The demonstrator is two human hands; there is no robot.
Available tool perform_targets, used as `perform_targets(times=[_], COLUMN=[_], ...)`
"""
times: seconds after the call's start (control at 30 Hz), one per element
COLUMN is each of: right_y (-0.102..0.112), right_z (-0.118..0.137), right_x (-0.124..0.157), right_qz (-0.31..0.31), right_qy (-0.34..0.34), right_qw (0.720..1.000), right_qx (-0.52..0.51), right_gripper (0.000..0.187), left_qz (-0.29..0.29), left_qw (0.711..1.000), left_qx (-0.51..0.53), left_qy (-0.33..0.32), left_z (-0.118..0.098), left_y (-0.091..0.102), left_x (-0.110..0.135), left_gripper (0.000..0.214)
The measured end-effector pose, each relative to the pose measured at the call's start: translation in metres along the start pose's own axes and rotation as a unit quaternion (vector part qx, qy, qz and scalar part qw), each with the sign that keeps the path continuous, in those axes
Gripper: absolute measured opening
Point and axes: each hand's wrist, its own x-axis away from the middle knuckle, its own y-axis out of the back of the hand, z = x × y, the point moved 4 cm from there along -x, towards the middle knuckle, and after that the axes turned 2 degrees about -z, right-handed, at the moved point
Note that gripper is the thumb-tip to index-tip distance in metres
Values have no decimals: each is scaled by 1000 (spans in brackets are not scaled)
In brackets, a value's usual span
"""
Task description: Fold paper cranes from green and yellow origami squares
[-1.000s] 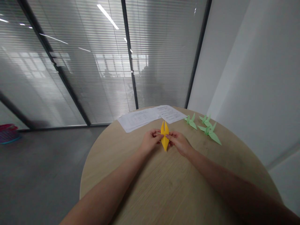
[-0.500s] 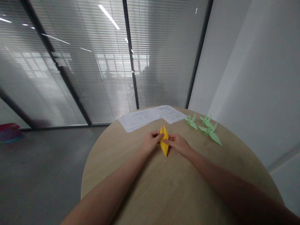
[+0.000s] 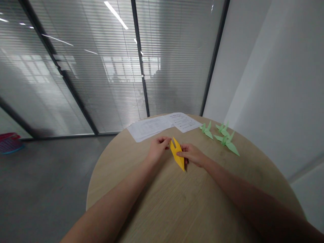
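A folded piece of yellow origami paper (image 3: pixel 178 156), long and pointed with a split upper end, is tilted above the middle of the table. My right hand (image 3: pixel 192 154) grips its right side, thumb on the front face and fingers behind. At its upper left point, my left hand (image 3: pixel 159 147) is closed in a pinch, with the fingertips at the tip of one flap. Three light green paper cranes, such as the nearest crane (image 3: pixel 227 143), stand to the right beyond my right hand.
Printed paper sheets (image 3: pixel 149 128) lie along the far edge of the round wooden table (image 3: pixel 162 202). Behind it rises a glass partition with blinds (image 3: pixel 174 67); a white wall (image 3: pixel 283 84) stands at right. A red and blue basket (image 3: pixel 10 143) sits on the floor at far left.
The yellow paper has tilted, its lower point swinging right and its split end leaning left. My left hand has shifted left from its middle to the upper left tip; my right hand keeps its grip.
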Motion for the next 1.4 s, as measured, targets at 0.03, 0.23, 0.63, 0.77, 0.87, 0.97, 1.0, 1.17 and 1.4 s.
perform_targets(times=[0.03,0.23,0.63,0.77,0.87,0.97,1.0,1.17,1.4], right_y=[1,2,3,3,2,1,1,1,0], right_z=[0,0,3,3,2,0,0,-1,4], right_x=[0,0,3,3,2,1,1,1,6], right_qz=[-4,17,10,-4,-17,-22,-21,-29,-11], right_qy=[1,-1,9,20,22,27,29,36,34], right_qw=[1000,999,997,996,997,997,998,999,999], right_qx=[-4,-33,-81,-91,-73,-63,-57,-22,-24], right_gripper=[28,29,32,40,44,45,45,43,38], left_qz=[-5,-62,81,148,168,165,161,142,148], left_qw=[1000,998,996,986,981,982,982,985,988], left_qx=[0,14,4,-54,-86,-93,-93,-91,-35], left_qy=[1,-2,26,50,37,20,19,23,-9], left_z=[0,-3,-13,-10,-6,-1,0,4,-5], left_y=[1,11,21,22,18,12,11,7,12], left_x=[0,-3,-10,-9,-9,-10,-11,-11,-9], left_gripper=[28,29,38,37,31,27,27,25,44])
